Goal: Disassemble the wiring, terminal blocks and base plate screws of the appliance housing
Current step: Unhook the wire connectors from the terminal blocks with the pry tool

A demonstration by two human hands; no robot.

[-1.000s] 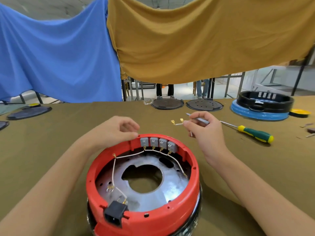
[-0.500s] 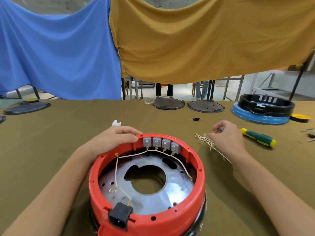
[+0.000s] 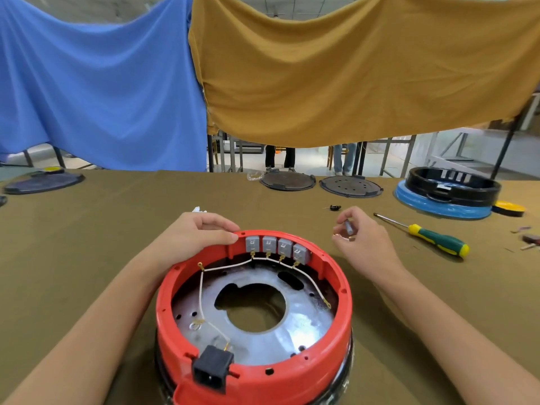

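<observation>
The red appliance housing (image 3: pixel 344 290) lies open side up in front of me. A shiny metal base plate (image 3: pixel 301 325) sits inside it. Several grey terminal blocks (image 3: pixel 276 247) line its far wall, joined by a white wire (image 3: pixel 201 287) that runs down to the black power socket (image 3: pixel 211 371). My left hand (image 3: pixel 198 235) grips the far left rim, fingertips beside the blocks. My right hand (image 3: pixel 365 241) hovers just right of the housing, pinching a small grey part (image 3: pixel 347 228).
A green and yellow screwdriver (image 3: pixel 435 241) lies to the right. Behind it stands a black housing on a blue ring (image 3: pixel 450 194). Two dark round plates (image 3: pixel 287 181) lie at the far edge, with a small black piece (image 3: pixel 335 207) nearer. A white scrap (image 3: pixel 198 210) lies behind my left hand.
My right hand carried a loose wire with brass terminals to the right and lowered it to the table. It has come back up toward the housing, and the wire is out of sight.
</observation>
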